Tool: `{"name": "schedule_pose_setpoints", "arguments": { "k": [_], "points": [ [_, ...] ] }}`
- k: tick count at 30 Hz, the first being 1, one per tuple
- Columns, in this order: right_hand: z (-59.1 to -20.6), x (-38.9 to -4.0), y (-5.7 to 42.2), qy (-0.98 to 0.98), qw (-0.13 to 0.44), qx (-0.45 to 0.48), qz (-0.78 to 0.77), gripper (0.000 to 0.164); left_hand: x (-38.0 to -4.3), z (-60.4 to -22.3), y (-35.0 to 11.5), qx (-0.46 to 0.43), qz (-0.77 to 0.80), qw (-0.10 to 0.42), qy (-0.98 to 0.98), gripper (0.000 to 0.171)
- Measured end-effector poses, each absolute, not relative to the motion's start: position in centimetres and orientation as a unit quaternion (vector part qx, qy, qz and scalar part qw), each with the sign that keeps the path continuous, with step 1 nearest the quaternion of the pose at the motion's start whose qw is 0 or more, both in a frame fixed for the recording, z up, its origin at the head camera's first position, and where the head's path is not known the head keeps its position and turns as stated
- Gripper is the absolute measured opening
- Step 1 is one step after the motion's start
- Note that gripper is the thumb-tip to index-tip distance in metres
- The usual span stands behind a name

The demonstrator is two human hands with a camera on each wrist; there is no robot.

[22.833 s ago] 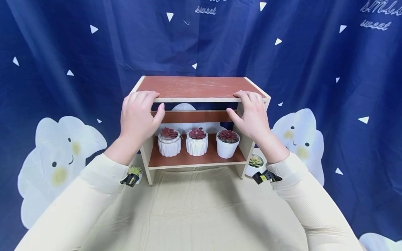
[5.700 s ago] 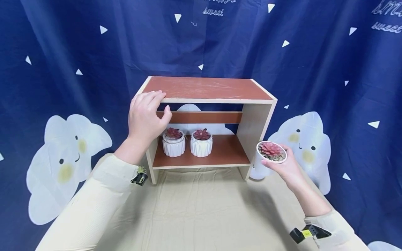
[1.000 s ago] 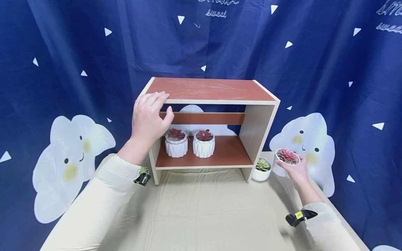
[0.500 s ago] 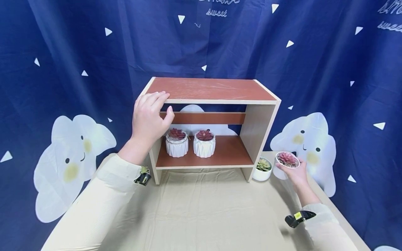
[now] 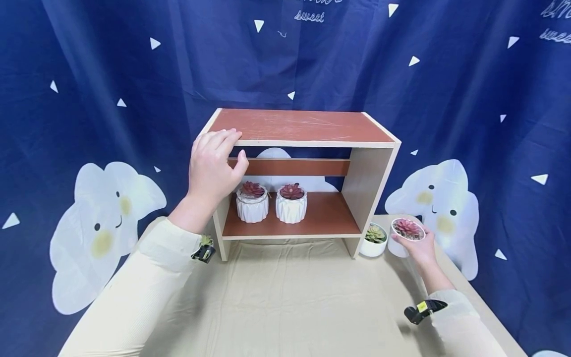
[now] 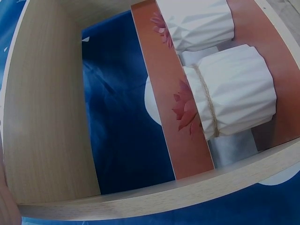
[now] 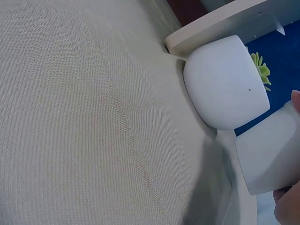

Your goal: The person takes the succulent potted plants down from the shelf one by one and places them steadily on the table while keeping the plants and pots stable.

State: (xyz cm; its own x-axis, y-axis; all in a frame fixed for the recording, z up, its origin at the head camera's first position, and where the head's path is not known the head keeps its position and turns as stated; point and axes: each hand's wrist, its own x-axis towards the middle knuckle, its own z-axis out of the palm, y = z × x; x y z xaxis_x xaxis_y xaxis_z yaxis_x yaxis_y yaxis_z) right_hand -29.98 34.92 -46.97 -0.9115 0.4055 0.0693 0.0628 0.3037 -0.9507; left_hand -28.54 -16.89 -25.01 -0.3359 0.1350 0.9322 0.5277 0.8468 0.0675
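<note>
My left hand [image 5: 213, 166] rests on the front left corner of a small brown-topped shelf [image 5: 303, 126], fingers over the top edge and thumb apart below it. On the right, my right hand [image 5: 421, 247] holds a white potted succulent [image 5: 408, 229] with a red rosette between thumb and fingers. It is upright, close beside a white pot with a green succulent [image 5: 372, 243]; whether its base touches the table is unclear. Two ribbed white pots with red succulents stand on the lower board, the left one [image 5: 252, 208] tied with twine [image 6: 206, 98], the other [image 5: 291, 208] beside it.
Beige cloth [image 5: 285, 297] covers the table, whose right edge [image 5: 482, 307] runs past my right forearm. Another green succulent [image 5: 206, 241] is partly hidden behind my left wrist. A blue curtain [image 5: 312, 59] with cloud prints hangs behind.
Since the oldest frame, my right hand has left the shelf top and taken the right-hand red succulent off the lower board to the far right. Over the last second it lowered slightly; my left hand stayed.
</note>
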Motion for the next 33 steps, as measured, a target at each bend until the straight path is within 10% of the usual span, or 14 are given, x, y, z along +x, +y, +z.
{"name": "schedule_pose_setpoints", "arguments": {
  "k": [33],
  "points": [
    [-48.8,-30.9,35.1,-0.770,0.159,-0.167,0.594,0.106,-28.7,-25.0,-16.9,-0.209,-0.181,0.536,-0.798,0.040]
  ]
}}
